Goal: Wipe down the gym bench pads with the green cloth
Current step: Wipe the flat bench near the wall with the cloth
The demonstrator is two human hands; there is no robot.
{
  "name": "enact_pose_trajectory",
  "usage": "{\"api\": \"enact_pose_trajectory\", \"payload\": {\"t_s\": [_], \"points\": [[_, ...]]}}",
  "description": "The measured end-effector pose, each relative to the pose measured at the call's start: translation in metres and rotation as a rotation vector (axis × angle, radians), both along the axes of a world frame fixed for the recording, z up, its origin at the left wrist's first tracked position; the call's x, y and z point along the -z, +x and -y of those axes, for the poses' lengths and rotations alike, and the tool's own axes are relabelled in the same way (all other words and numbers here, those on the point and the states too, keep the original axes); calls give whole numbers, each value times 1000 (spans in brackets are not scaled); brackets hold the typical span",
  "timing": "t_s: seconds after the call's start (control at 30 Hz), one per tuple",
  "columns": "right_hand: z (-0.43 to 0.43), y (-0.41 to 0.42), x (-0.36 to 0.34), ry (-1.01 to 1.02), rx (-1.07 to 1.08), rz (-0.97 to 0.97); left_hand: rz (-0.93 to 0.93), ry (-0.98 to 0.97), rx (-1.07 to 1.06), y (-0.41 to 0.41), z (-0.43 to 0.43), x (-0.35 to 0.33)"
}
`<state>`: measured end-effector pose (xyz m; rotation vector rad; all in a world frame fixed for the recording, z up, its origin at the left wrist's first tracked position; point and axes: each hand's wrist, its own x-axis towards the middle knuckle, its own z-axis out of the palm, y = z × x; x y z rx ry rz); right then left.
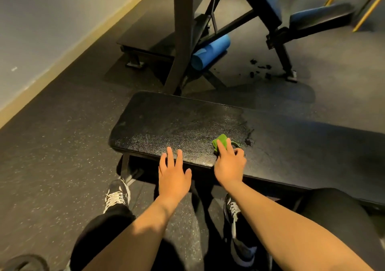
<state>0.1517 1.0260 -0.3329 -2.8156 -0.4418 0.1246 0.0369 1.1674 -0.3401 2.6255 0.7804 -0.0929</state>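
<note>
Black bench pad (166, 122), left hand (173, 177) flat at edge, right hand (229, 164) grip on green cloth (220, 141)

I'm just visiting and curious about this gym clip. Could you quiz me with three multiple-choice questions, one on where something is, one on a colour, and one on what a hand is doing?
1. Where does the green cloth lie?
A. On the floor by the shoes
B. On the flat black bench pad
C. Draped over the foam roller

2. What colour is the foam roller under the machine behind the bench?
A. Blue
B. Red
C. Yellow

3. What is the left hand doing?
A. Gripping the cloth
B. Hanging at the person's side
C. Resting open on the near edge of the pad

Answers: 1 B, since the cloth sits on the pad under the fingers of the right hand. 2 A, the roller is plainly blue. 3 C, its fingers lie straight on the pad and hold nothing.
</note>
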Motion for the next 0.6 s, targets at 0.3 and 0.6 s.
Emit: {"api": "enact_pose_trajectory", "payload": {"t_s": [0.3, 0.6], "points": [[-28, -11, -4, 41, -456, -28, 89, -55, 111, 12, 6, -5], [62, 41, 0, -124, 233, -14, 199, -150, 97, 31, 27, 1]]}}
